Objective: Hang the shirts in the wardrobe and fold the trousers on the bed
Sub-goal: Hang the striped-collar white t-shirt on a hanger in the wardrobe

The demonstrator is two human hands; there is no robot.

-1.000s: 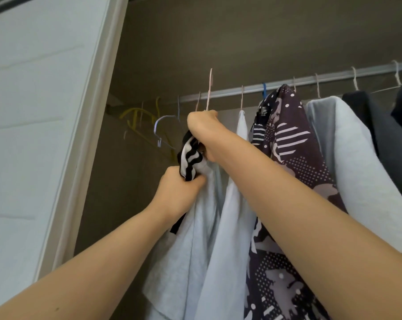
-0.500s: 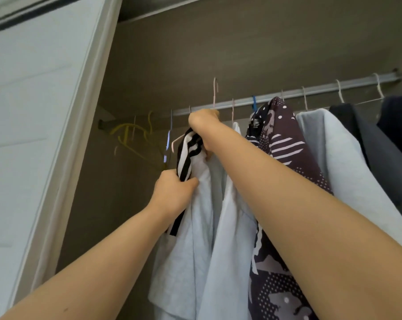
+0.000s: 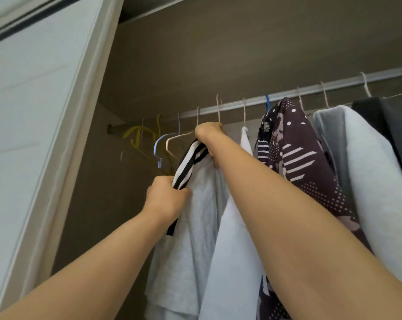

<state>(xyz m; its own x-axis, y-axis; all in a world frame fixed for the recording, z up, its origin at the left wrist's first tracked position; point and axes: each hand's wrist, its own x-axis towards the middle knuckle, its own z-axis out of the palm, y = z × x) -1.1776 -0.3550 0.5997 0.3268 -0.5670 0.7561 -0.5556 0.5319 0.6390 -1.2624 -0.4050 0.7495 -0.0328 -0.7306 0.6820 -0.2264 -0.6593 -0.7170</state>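
Observation:
A pale grey shirt (image 3: 195, 222) with a black-and-white striped collar (image 3: 188, 162) hangs from a pink hanger (image 3: 218, 107) whose hook reaches the wardrobe rail (image 3: 310, 90). My right hand (image 3: 209, 135) grips the hanger's neck and the top of the shirt just under the rail. Lower and to the left, my left hand (image 3: 165, 199) holds the striped collar edge. No trousers or bed are in view.
Right of the shirt hang a white shirt (image 3: 236, 250), a dark patterned shirt (image 3: 296, 158), a pale grey top (image 3: 368, 169) and dark garments (image 3: 393, 125). Empty yellow (image 3: 137, 132), blue (image 3: 159, 144) and pink (image 3: 172, 144) hangers hang at the left. The white sliding door (image 3: 40, 135) borders the left.
My right hand has raised the hanger closer to the rail, and its hook now reaches the rail. My left hand has stayed on the striped collar. The camera has tilted upward.

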